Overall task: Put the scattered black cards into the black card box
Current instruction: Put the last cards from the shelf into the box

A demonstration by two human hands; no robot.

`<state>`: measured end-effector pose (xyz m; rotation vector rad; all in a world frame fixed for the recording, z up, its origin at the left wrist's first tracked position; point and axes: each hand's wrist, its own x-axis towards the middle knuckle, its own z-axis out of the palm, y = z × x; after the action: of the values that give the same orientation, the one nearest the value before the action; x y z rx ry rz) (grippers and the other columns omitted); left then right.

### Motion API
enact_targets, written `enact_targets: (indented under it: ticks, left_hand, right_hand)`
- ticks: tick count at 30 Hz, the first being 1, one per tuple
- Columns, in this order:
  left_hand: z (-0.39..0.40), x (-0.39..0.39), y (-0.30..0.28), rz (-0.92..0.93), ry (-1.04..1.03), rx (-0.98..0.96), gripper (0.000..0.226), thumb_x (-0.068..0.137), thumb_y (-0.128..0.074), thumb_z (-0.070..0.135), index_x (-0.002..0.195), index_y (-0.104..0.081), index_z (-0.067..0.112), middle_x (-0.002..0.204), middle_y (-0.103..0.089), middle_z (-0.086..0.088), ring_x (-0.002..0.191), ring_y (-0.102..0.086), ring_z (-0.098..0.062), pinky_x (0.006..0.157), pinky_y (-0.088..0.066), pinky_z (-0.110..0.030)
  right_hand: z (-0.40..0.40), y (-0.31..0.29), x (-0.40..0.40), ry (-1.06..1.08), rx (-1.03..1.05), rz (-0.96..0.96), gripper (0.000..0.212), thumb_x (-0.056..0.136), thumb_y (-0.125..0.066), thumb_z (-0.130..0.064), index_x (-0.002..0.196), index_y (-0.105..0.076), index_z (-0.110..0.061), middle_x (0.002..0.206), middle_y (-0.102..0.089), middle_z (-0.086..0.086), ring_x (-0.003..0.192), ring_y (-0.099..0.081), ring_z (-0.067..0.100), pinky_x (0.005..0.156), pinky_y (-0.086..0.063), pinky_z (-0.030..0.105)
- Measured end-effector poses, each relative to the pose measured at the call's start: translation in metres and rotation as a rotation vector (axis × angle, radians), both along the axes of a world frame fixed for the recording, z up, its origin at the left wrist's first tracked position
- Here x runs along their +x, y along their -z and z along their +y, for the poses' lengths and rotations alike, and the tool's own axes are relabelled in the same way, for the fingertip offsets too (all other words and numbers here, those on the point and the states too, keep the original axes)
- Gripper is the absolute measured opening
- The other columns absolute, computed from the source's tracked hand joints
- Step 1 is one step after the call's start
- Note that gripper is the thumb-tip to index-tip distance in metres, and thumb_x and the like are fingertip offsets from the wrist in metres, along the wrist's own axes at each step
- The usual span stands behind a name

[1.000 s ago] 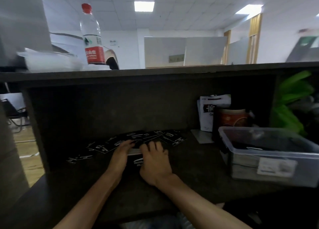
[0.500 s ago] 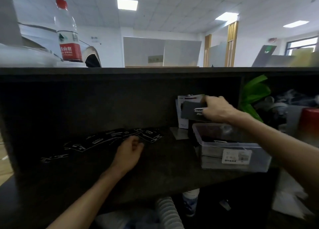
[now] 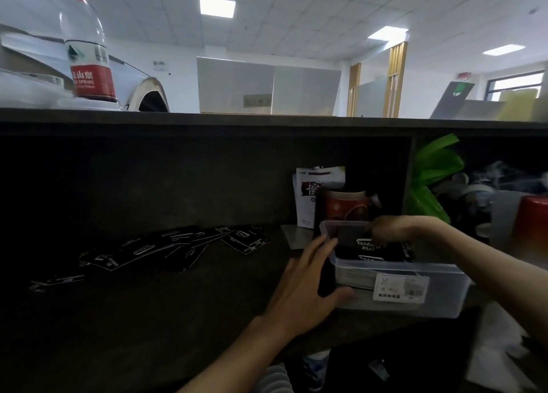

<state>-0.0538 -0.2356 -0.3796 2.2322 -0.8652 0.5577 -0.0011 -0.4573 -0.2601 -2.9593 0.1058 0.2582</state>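
Two hands at clear tub (image 3: 444, 298), left hand (image 3: 308, 286) spread on wall, right hand (image 3: 391, 229) pinching black card box (image 3: 353, 235).

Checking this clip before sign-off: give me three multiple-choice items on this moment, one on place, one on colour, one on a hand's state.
1. Where do the scattered cards lie?
A. on the shelf, left of the clear tub
B. on the top ledge
C. inside the tub

2. What colour is the bottle cap?
A. blue
B. red
C. green

3. What is the left hand doing?
A. pinching a card
B. clenched, empty
C. open against the clear tub

Answers: 1 A, cards spread on the dark shelf; 2 B, cap shows red; 3 C, fingers spread along the tub's side.
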Motion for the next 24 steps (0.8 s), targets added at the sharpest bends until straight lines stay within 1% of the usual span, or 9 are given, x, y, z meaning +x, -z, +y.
enact_targets:
  ticks: [2,4,7,11,13,15,18,20,24]
  left_hand:
    - [0.0,0.0,0.001,-0.014,0.008,-0.007,0.081,0.081,-0.052,0.073,0.144,-0.003,0.058,0.154,0.003,0.036,0.143,-0.023,-0.011,0.104,-0.014,-0.027]
    - [-0.001,-0.002,0.002,-0.042,0.028,-0.014,0.08,0.083,-0.052,0.07,0.145,-0.004,0.055,0.153,0.004,0.037,0.141,-0.021,-0.002,0.108,-0.017,-0.028]
    - [-0.001,-0.003,0.0,-0.039,0.039,-0.012,0.079,0.084,-0.053,0.067,0.146,-0.006,0.052,0.153,0.004,0.037,0.138,-0.022,0.002,0.112,-0.027,-0.033]
    - [-0.001,-0.004,0.0,-0.024,0.049,-0.018,0.079,0.084,-0.054,0.066,0.146,-0.007,0.051,0.154,0.002,0.035,0.141,-0.025,-0.003,0.111,-0.032,-0.032]
    - [-0.001,-0.006,-0.001,-0.013,0.053,-0.022,0.079,0.085,-0.054,0.065,0.147,-0.007,0.051,0.154,0.003,0.036,0.14,-0.027,-0.004,0.109,-0.032,-0.03]
    - [-0.001,-0.006,-0.001,0.001,0.054,-0.022,0.079,0.086,-0.055,0.063,0.147,-0.008,0.049,0.155,0.002,0.033,0.14,-0.028,-0.005,0.108,-0.034,-0.03]
    - [-0.001,-0.008,-0.003,0.023,0.055,-0.018,0.079,0.086,-0.056,0.061,0.148,-0.009,0.047,0.156,0.0,0.031,0.14,-0.03,-0.009,0.109,-0.036,-0.033]
    - [0.0,-0.009,-0.004,0.041,0.055,-0.015,0.078,0.086,-0.055,0.062,0.147,-0.009,0.047,0.155,0.001,0.031,0.14,-0.032,-0.012,0.109,-0.037,-0.036]
    - [0.001,-0.01,-0.005,0.068,0.06,0.007,0.077,0.087,-0.056,0.061,0.146,-0.008,0.05,0.155,0.002,0.032,0.14,-0.033,-0.016,0.108,-0.035,-0.038]
  right_hand:
    - [0.001,0.008,0.007,-0.023,0.005,0.039,0.029,0.093,-0.044,-0.001,0.117,-0.059,-0.003,0.116,-0.061,0.013,0.093,-0.059,0.021,0.083,-0.05,0.028]
    - [0.0,0.015,0.014,-0.036,0.042,0.069,0.029,0.099,-0.042,-0.01,0.124,-0.056,-0.008,0.124,-0.06,0.013,0.108,-0.062,0.026,0.098,-0.051,0.04]
    - [0.004,0.019,0.016,-0.019,0.109,0.106,0.028,0.101,-0.044,-0.024,0.126,-0.057,-0.016,0.121,-0.065,0.012,0.107,-0.066,0.028,0.097,-0.053,0.046]
    - [0.011,0.021,0.019,-0.081,-0.028,0.056,0.041,0.101,-0.044,-0.034,0.141,-0.047,-0.024,0.142,-0.052,0.005,0.128,-0.05,0.023,0.109,-0.041,0.043]
    - [0.013,0.02,0.018,-0.094,-0.073,0.075,0.044,0.101,-0.043,-0.042,0.142,-0.045,-0.025,0.142,-0.051,0.005,0.13,-0.048,0.025,0.11,-0.039,0.043]
    - [0.015,0.018,0.014,-0.124,-0.087,0.064,0.036,0.102,-0.043,-0.043,0.133,-0.051,-0.028,0.131,-0.056,0.001,0.12,-0.053,0.021,0.106,-0.041,0.038]
    - [0.015,0.019,0.009,-0.164,-0.091,-0.002,0.017,0.104,-0.044,-0.034,0.117,-0.054,-0.034,0.101,-0.055,-0.014,0.092,-0.052,0.004,0.086,-0.04,0.021]
    - [0.014,0.02,0.007,-0.19,-0.112,0.008,0.015,0.104,-0.044,-0.033,0.116,-0.053,-0.036,0.099,-0.052,-0.018,0.086,-0.05,-0.002,0.077,-0.039,0.016]
    - [0.011,0.021,0.007,-0.155,-0.083,0.001,0.009,0.102,-0.049,-0.027,0.1,-0.054,-0.034,0.094,-0.056,-0.013,0.083,-0.054,0.002,0.069,-0.042,0.017]
